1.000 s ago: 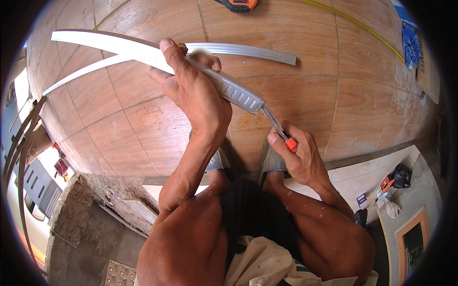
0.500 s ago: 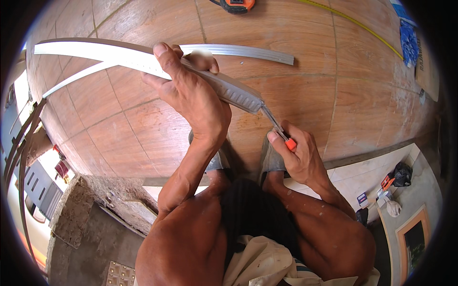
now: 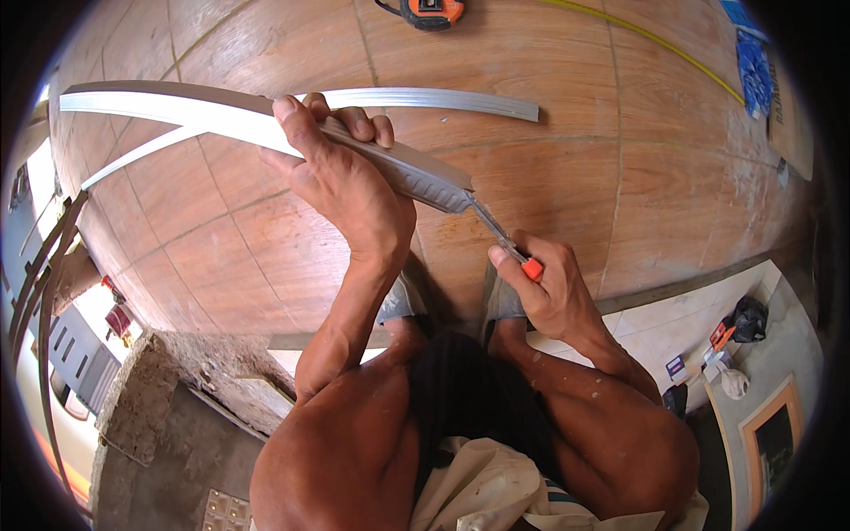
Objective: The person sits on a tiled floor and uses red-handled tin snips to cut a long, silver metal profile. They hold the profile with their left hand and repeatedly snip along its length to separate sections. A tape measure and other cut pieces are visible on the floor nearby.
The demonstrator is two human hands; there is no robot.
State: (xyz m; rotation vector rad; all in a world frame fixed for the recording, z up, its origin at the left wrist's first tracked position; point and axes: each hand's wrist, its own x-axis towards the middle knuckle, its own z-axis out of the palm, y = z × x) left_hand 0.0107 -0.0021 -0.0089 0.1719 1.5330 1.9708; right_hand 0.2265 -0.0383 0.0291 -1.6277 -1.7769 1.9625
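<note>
My left hand (image 3: 354,181) is closed round a long silver metal channel (image 3: 190,111) and holds it up above the floor, thumb on top. The channel slants down to the right, and its near end shows a row of dents. My right hand (image 3: 553,283) grips a narrow metal-bladed hand tool (image 3: 491,223) with an orange-red part (image 3: 532,268) by the thumb. Its tip meets the channel's right end; whether it has one blade or two jaws is hard to make out. Beneath the held piece, another silver metal strip (image 3: 425,98) lies on the floor.
A tape measure (image 3: 431,11) in orange and black rests on the wood-look tiled floor (image 3: 673,203), with a yellow tape (image 3: 660,40) stretched farther right. Blue plastic (image 3: 753,75) and cardboard (image 3: 791,124) lie at the far right. Dark curved strips (image 3: 44,292) stand at left.
Both hands, with the channel and the tool, have shifted slightly left in the picture. The tool's tip stays at the channel's right end. Fingers of my left hand show more clearly over the channel.
</note>
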